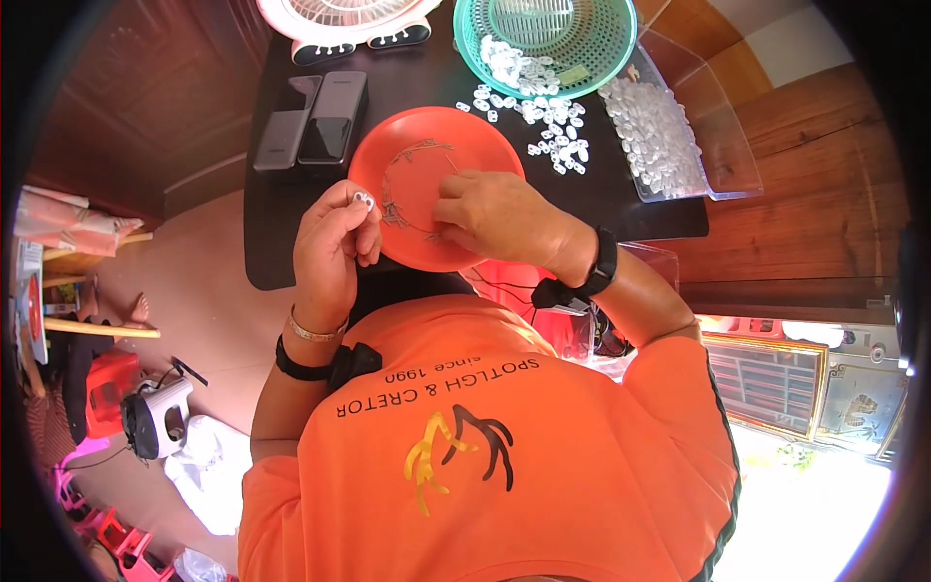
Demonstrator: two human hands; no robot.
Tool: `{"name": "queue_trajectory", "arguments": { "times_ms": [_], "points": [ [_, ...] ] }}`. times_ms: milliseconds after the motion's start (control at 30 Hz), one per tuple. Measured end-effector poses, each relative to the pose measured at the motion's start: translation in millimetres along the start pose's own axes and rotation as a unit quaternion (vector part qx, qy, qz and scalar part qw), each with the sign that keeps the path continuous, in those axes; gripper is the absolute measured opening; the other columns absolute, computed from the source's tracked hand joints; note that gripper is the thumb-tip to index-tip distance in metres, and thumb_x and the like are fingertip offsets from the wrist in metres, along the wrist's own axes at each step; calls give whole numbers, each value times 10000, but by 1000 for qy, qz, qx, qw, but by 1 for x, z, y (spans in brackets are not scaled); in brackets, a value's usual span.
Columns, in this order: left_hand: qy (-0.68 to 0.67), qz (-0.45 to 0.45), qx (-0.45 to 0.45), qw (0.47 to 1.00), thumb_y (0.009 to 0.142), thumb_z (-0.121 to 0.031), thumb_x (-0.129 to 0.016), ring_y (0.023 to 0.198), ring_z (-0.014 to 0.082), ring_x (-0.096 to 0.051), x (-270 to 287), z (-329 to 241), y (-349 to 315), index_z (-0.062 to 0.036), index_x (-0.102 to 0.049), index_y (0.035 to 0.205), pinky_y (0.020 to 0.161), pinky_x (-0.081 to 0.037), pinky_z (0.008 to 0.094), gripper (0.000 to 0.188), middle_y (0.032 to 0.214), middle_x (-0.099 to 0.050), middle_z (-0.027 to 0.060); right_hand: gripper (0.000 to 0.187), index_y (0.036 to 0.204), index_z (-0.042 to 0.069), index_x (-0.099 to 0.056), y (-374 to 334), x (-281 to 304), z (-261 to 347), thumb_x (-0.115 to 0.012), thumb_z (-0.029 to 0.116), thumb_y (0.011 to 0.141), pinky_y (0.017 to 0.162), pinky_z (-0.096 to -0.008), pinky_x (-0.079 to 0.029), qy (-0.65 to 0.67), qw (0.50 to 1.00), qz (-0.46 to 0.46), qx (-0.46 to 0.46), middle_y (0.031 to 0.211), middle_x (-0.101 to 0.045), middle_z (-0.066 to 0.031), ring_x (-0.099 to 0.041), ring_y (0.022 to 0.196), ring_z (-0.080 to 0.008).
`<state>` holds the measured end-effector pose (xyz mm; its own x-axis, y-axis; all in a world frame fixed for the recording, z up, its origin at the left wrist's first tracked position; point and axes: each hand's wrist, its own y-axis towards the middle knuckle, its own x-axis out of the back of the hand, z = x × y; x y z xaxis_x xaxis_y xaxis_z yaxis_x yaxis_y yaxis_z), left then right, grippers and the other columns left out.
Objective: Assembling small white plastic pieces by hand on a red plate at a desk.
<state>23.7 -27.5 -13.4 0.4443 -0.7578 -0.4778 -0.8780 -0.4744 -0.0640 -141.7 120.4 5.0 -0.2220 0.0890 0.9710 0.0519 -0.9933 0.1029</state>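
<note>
Head view: left hand (328,238) pinches 1 white piece (363,200); right hand (497,215) curls over red plate (485,138), hold unclear.

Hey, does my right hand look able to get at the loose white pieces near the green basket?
Likely yes: your right hand is over the red plate, and nothing visible seems to block its way to the loose white pieces.

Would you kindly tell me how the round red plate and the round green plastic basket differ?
The round red plate has a solid surface; the round green plastic basket is pierced with small holes. The plate holds thin metallic-looking pieces, the basket small white pieces. The plate lies nearer the person, under the right hand; the basket stands farther away. Both have rounded rims.
</note>
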Motion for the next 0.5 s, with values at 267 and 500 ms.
{"name": "queue_trajectory", "arguments": {
  "times_ms": [267,500],
  "points": [
    [54,-12,14,998,877,-176,-482,489,74,-388,-2,5,-1,-38,-535,766,466,-310,211,185,561,-421,-15,82,779,58,-571,0,-15,1,-622,120,764,645,-338,-486,-53,997,-31,39,786,-541,-62,-573,781,-239],
    [87,5,11,996,869,-182,-491,483,71,-385,-7,5,-3,-32,-533,759,465,-311,212,190,554,-429,-13,73,820,43,-605,-2,-13,-1,-552,82,788,688,-364,-499,-11,1000,-25,-9,815,-591,-103,-607,783,-276]
  ]
}}
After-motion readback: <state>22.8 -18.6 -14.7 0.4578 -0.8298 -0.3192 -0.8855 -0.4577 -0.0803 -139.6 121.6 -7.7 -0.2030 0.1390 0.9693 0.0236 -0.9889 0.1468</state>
